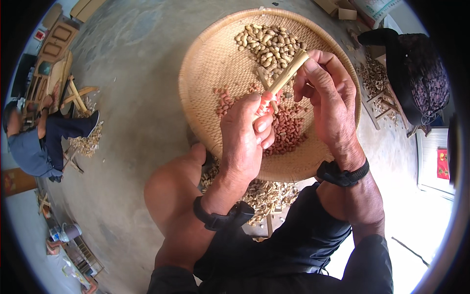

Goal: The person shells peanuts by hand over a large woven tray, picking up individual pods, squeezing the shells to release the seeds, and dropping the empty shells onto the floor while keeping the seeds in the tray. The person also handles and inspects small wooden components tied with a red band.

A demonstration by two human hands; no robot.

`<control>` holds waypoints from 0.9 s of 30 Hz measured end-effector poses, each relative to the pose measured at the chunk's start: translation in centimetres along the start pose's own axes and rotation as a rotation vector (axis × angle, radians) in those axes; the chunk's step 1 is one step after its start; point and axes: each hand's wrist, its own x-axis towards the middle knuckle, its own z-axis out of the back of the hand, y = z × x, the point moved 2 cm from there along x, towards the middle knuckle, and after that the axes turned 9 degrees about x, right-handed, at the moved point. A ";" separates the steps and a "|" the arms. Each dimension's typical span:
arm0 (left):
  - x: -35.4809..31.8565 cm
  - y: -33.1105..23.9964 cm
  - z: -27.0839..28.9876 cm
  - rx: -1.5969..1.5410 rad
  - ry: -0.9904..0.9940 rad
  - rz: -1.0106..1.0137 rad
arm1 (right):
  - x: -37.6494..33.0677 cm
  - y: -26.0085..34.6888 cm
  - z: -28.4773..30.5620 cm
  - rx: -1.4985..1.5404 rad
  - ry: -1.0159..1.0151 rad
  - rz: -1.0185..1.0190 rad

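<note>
My left hand (245,130) is closed around a pale wooden stick tool (290,71), two crossed sticks bound with pinkish-red wrapping where they meet. The tool slants up to the right over a round woven basket tray (205,63). At its upper end my right hand (329,88) has thumb and fingers curled together, touching or nearly touching the wood; whether something small sits between them is hidden. Unshelled peanuts (269,44) lie heaped on the tray's far side. Shelled reddish peanuts (286,130) spread nearer me, partly behind my left hand.
Broken shells (269,196) lie below the tray, between my legs. A seated person (34,142) works at the far left beside a wooden stand (76,95). A dark patterned bundle (416,78) stands at right, with more shells (374,76) near it.
</note>
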 end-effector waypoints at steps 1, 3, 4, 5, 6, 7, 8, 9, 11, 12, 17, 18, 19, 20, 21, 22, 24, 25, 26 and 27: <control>-0.1 0.1 -0.1 -0.027 0.008 0.017 | 0.0 0.1 -0.4 0.022 -0.018 -0.023; -0.1 0.2 -0.2 -0.054 0.015 0.034 | -0.1 0.0 -0.5 0.045 -0.035 -0.046; -0.1 0.3 -0.2 -0.060 0.012 0.040 | -0.2 -0.3 -0.3 0.052 0.038 -0.058; -0.1 0.3 -0.2 -0.065 0.008 0.046 | -0.2 -0.5 -0.3 0.059 0.111 -0.071; -0.1 0.3 -0.1 -0.070 0.003 0.052 | -0.3 -0.4 -0.4 0.060 0.112 -0.073; -0.1 0.4 0.1 -0.070 0.000 0.053 | -0.4 -0.2 -0.7 0.043 0.139 -0.089; 0.0 0.4 0.3 -0.109 0.044 0.061 | -0.5 -0.1 -0.9 0.025 0.167 -0.105; 0.0 0.4 0.4 -0.147 0.089 0.071 | -0.5 -0.2 -0.9 0.026 0.167 -0.107; 0.3 0.7 0.3 -0.215 0.106 0.061 | -0.6 -0.5 -0.8 0.046 0.184 -0.053; 0.4 0.8 0.4 -0.282 0.124 0.048 | -0.6 -0.5 -0.7 0.048 0.185 -0.055; 0.9 1.0 1.1 -0.381 0.183 -0.010 | -1.2 -0.3 -1.5 -0.016 0.240 0.045; 1.0 1.0 1.0 -0.404 0.142 -0.005 | -1.4 -0.1 -1.7 -0.017 0.239 0.040; 1.0 1.0 0.9 -0.427 0.101 0.000 | -1.5 0.0 -1.8 -0.027 0.250 0.040; 1.0 0.9 0.8 -0.429 0.097 0.002 | -1.6 0.0 -1.9 -0.036 0.260 0.040; 0.9 0.7 0.6 -0.427 0.056 0.010 | -1.7 -0.1 -1.9 -0.036 0.260 0.038; 0.8 0.6 0.5 -0.424 0.015 0.017 | -1.7 -0.2 -1.8 -0.046 0.275 0.046; 0.8 0.5 0.5 -0.428 0.032 -0.004 | -1.7 -0.5 -1.7 -0.055 0.289 0.050; 0.8 0.4 0.5 -0.430 0.051 -0.027 | -1.7 -0.7 -1.7 -0.100 0.295 0.083; 0.8 0.5 0.6 -0.431 0.049 -0.025 | -1.7 -0.8 -1.6 -0.146 0.300 0.116; 0.8 0.5 0.7 -0.434 0.043 -0.018 | -1.7 -1.1 -1.7 -0.144 0.301 0.114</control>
